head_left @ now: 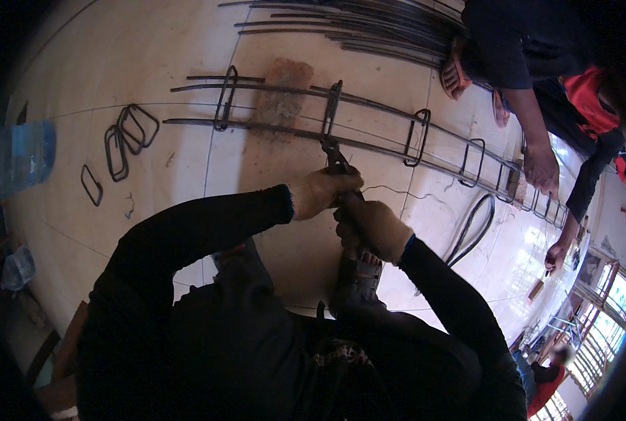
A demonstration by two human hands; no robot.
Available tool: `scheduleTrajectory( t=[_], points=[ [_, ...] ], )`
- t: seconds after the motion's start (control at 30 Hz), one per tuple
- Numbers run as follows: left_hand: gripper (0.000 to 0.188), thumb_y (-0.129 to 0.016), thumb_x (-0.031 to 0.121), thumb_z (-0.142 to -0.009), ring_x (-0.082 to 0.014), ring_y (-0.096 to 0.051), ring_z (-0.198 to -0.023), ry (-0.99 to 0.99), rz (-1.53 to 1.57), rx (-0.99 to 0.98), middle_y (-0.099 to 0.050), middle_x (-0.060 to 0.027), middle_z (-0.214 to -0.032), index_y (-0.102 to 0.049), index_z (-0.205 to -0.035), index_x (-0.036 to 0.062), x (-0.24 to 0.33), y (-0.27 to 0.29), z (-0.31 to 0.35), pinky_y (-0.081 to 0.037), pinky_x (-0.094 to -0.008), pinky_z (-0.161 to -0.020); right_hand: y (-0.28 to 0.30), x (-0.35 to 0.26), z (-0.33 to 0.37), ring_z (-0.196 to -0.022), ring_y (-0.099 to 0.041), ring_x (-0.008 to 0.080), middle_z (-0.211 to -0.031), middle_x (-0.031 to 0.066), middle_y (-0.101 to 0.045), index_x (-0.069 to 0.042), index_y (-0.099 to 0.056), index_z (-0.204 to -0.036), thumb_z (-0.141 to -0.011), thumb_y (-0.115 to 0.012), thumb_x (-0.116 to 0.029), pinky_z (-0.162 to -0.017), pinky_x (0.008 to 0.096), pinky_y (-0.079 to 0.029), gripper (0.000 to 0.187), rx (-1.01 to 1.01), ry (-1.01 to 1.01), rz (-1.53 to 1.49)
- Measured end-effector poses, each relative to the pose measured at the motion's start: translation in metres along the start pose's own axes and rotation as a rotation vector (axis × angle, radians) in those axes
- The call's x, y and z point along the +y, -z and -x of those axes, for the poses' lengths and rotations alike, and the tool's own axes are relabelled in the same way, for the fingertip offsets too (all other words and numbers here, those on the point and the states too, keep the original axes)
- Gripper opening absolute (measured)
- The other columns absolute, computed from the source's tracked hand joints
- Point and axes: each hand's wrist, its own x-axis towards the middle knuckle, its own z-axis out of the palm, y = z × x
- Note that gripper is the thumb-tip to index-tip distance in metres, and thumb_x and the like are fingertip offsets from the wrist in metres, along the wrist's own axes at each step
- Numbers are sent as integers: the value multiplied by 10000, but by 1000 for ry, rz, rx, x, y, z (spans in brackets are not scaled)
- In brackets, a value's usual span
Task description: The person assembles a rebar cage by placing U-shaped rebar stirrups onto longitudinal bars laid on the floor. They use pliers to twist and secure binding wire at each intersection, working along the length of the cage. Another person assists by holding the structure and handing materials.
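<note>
1. Because the steel frame [372, 146] lies crosswise before the person, its long axis runs from left to right and bends away toward the right; every place below is reckoned from it.
2. Second stirrup [332, 109]: a dark closed loop, counted from the frame's left end, standing across the long bars.
3. Pincers [335, 158]: on the near side of the frame, head at the foot of the second stirrup; long axis roughly crosswise to the bars. Whether the head bites on anything is too small to tell.
4. Left hand [325, 191]: gloved, nearer of the two to the frame; grip folded round the pincers, just behind the head.
5. Right hand [374, 226]: gloved, farther from the frame; grip closed about the pincers' handle end. The second stirrup lies ahead of it and slightly left.
6. Thin wire [404, 192]: on the near side of the frame, trailing rightward from beside the hands; its left end is unclear.
7. Wire loop [471, 230]: near side of the frame, right of both hands.
8. Loose stirrups [116, 153]: off the frame's left end, on the tiled floor [179, 182].
9. Rough block [281, 109]: beneath the frame, between the first and second stirrups.
10. Co-worker's hand [542, 170]: by the frame's right end, well apart from the pincers.
</note>
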Motion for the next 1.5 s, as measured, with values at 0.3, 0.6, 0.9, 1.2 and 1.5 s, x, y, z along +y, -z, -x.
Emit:
scheduleTrajectory(
  t=[0.3,0.6,0.9,1.2,1.5],
  points=[
    [383,-625,423,-1049,-195,-650,-928,161,305,298,-652,-52,-905,-648,-1078,42,8,-35,-5,-508,-350,-806,-36,-3,27,-724,-674,229,-901,113,-711,22,-652,-1180,-1042,-665,-417,-662,390,-556,460,306,265,631],
    [431,-641,472,-1039,-225,-652,-897,126,-65,238,-680,-82,-995,-649,-1083,43,21,-22,-3,-525,-379,-847,6,-1,11,-841,-737,256,-970,155,-742,32,-652,-1209,-1071,-611,-291,-796,357,-600,353,63,93,380],
    [274,-590,309,-1072,-197,-624,-728,39,338,379,-613,-36,-827,-582,-897,98,1,-38,-11,-535,-366,-672,-52,21,23,-940,-733,299,-1041,181,-732,71,-630,-1207,-958,-744,-260,-824,401,-607,430,635,201,963],
    [337,-604,452,-1027,-176,-620,-958,233,309,220,-710,-53,-1084,-585,-1156,141,9,-35,-2,-494,-437,-918,12,11,13,-995,-714,336,-1036,143,-712,-25,-715,-946,-916,-696,-104,-833,433,-599,86,-24,547,1150],
    [318,-704,429,-995,-239,-669,-1073,165,225,134,-716,-52,-1113,-605,-1106,148,0,-18,-2,-518,-409,-978,-27,18,-16,-576,-620,160,-734,5,-594,-81,-612,-958,-1053,-638,-321,-532,339,-535,259,223,188,483]
  ],
)
